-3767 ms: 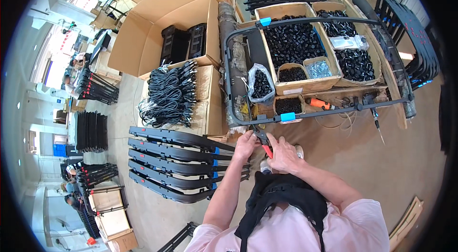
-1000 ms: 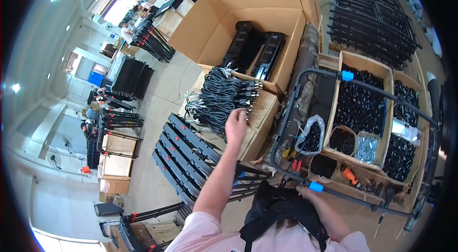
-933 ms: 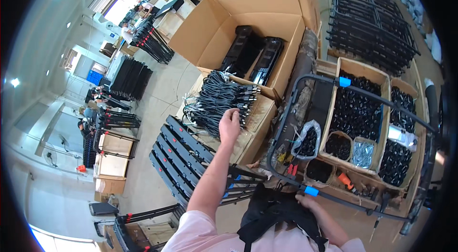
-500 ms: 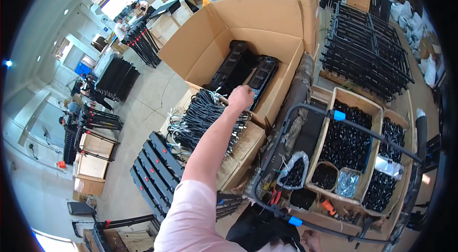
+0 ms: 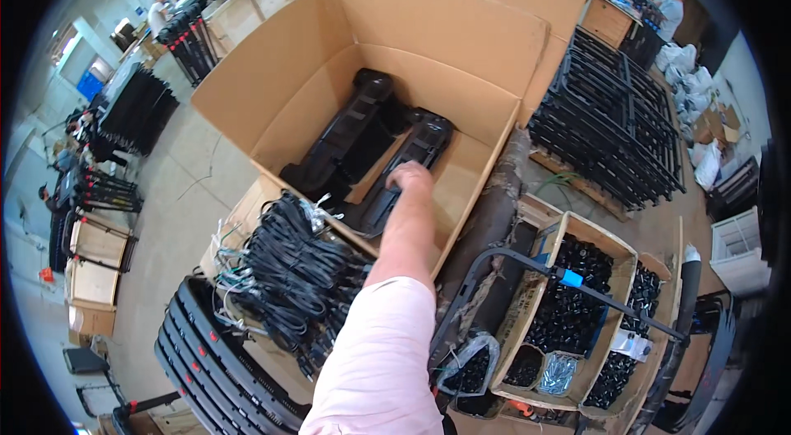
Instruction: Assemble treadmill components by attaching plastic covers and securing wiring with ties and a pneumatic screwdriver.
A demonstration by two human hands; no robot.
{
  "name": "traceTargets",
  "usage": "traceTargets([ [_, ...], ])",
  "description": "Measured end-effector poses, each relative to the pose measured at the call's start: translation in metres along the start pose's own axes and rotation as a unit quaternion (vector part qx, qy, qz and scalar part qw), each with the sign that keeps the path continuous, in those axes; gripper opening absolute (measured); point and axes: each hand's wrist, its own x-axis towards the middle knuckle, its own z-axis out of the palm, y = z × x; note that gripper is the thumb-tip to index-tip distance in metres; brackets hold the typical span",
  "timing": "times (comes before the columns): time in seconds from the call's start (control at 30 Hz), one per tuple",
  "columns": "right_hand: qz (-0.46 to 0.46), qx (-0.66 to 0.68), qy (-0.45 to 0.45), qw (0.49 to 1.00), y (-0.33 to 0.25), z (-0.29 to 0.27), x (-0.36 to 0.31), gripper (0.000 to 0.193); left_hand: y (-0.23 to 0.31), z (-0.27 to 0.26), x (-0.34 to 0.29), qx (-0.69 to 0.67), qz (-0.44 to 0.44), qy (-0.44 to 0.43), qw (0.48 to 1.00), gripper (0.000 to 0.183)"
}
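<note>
My left hand reaches into an open cardboard carton, the arm in a pale pink sleeve. Its fingers are loosely bent and apart, over the edge of a long black plastic cover; whether they touch it I cannot tell. To its left in the carton lies a second, larger black plastic cover. A bundle of black cables with white-tipped ends rests in front of the carton. My right hand is out of view.
Curved black plastic parts with red bits stack at lower left. On the right, a black tube frame with a blue clip crosses bins of small black parts. Black metal frames are piled behind. People work at the far right.
My left hand has gone deeper into the carton, over the right-hand cover. The view has shifted nearer the carton, and my right hand has left the picture at the bottom.
</note>
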Motion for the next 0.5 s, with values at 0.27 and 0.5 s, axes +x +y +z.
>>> traceTargets([
  [0.27,-0.003,0.120,-0.007,0.993,-0.012,0.006,0.017,0.045,0.002,0.038,0.018,0.086,0.152,-0.063,0.983,0.036],
  [0.5,-0.093,-0.087,-0.063,0.990,-0.174,-0.058,-0.103,0.039,-0.038,-0.028,0.001,0.021,0.207,0.245,0.947,0.018],
])
